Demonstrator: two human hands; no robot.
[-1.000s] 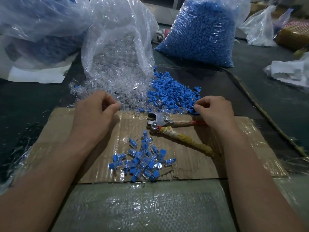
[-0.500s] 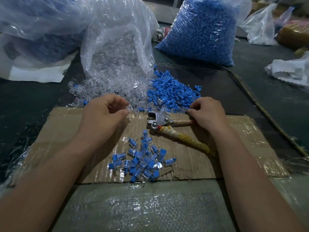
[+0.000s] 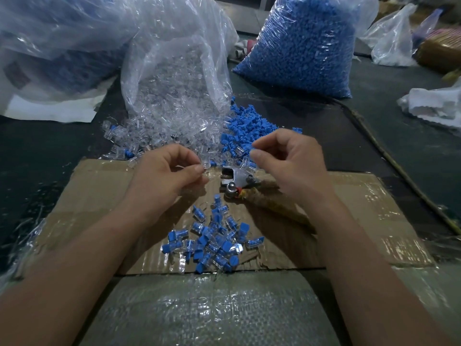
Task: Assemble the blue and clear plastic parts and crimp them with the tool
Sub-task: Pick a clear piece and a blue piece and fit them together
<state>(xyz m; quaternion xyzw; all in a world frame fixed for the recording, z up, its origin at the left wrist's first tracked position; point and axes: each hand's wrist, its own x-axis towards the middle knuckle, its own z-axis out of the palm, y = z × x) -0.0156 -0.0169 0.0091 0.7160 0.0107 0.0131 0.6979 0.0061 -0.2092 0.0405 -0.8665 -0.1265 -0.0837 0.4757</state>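
Since half a second earlier, the two hands had drawn toward each other: the right hand (image 3: 293, 166) had left the right fringe of the blue pile and come in over the tool's head, and the left hand (image 3: 169, 177) had shifted a little to the right. The left grip was closed in a pinch, thumb and forefinger holding a clear part (image 3: 205, 167) at the far edge of the cardboard sheet (image 3: 99, 193). The right hand's fingers were curled, with thumb and forefinger tips close together, but I could not tell whether that grip held anything.

The crimping tool (image 3: 237, 181) lay on the cardboard between the hands, its metal head toward the far edge and its cloth-wrapped handles running under the right wrist. Nearer the person, toward the cardboard's near edge, sat a heap of assembled pieces (image 3: 214, 242), blue set into clear.

Just beyond the cardboard's far edge, loose clear parts (image 3: 149, 136) spilled from an open plastic bag (image 3: 174, 71), and loose blue parts (image 3: 245, 126) lay touching them on the right. A full bag of blue parts (image 3: 299, 46) stood farther back on the dark surface (image 3: 50, 151). A crumpled white bag (image 3: 436, 103) lay near the right edge, and woven sacking under film (image 3: 199, 310) covered the near edge.
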